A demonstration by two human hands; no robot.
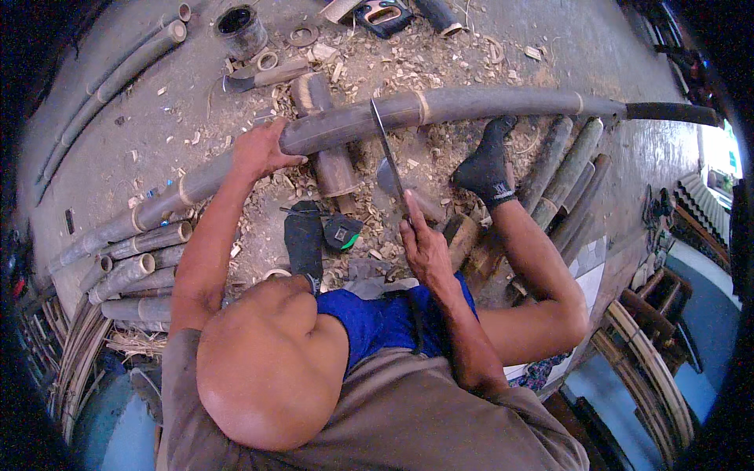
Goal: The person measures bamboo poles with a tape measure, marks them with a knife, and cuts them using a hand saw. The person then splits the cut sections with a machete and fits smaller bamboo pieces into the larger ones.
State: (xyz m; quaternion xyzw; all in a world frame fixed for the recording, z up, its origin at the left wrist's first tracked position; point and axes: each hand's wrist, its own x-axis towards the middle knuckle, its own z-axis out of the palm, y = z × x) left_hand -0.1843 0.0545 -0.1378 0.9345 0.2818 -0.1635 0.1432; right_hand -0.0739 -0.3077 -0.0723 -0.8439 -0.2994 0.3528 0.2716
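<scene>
A long grey bamboo pole (357, 125) with pale rings at its joints lies across in front of me, over a short thick bamboo piece (334, 169). My left hand (263, 151) grips the pole left of that piece, thumb pointing right. In my right hand (428, 250) is a knife (386, 145) with a long, narrow dark blade, its handle mostly hidden by my fingers. The blade points away from me and its far end overlaps the pole; whether it touches cannot be told. My right foot in a black sock (485, 166) reaches the pole's near side.
Chips cover the floor (393, 67). A tape measure (343, 233) lies by my left foot (305, 245). Beyond the pole are a wooden-handled knife (275, 74), a tin (239, 33) and a handsaw (383, 16). Cut bamboo lengths (129, 276) are stacked at left, others (567, 177) at right.
</scene>
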